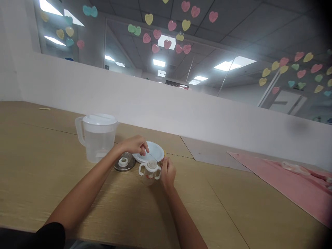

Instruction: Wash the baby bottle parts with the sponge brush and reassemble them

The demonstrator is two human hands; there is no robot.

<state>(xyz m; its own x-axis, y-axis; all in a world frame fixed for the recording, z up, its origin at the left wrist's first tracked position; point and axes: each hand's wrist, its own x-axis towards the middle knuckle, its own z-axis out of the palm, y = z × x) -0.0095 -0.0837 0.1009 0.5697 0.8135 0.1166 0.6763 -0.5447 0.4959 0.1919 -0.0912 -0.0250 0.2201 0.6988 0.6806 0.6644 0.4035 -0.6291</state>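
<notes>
My left hand [137,144] is above the white bowl [157,149], its fingers curled in a pinch. A thin pale line runs from near those fingertips toward my right hand; what it is I cannot make out. Close beside the cup's right handle, my right hand [168,171] is closed, with a small yellow bit [165,153] showing above its fingertips. The clear two-handled cup [149,177] stands upright on the table in front of the bowl, with a white top and red lettering. Left of it, a clear dome-shaped lid [127,166] with a metal rim and pale knob lies under my left wrist.
A translucent pitcher [100,143] with a white lid stands behind my left forearm. On the right, a pink cloth [280,183] covers part of the wooden table [220,214]. A white low wall [166,107] with glass above borders the far edge.
</notes>
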